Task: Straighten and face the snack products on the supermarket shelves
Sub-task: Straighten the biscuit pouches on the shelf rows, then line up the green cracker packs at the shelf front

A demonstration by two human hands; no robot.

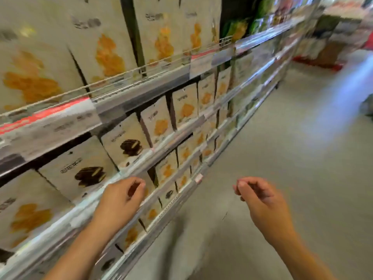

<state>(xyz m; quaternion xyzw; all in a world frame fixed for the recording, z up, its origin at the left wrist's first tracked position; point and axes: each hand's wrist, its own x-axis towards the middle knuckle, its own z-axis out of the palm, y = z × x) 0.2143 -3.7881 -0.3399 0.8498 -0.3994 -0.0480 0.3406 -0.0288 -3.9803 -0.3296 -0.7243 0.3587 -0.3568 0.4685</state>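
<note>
Fingers loosely curled on both hands, holding nothing: left hand (121,201) hanging in front of the shelf edge (141,170) below the chocolate-pie snack boxes (121,144), touching no box; right hand (260,201) out over the aisle floor (282,178), well apart from the shelves. Cream snack boxes with orange pictures (185,106) upright, faces outward, in rows on every tier to the left. Further along, green bags (238,29), blurred.

Grey aisle floor (282,178) beside long metal shelving (141,91)
</note>
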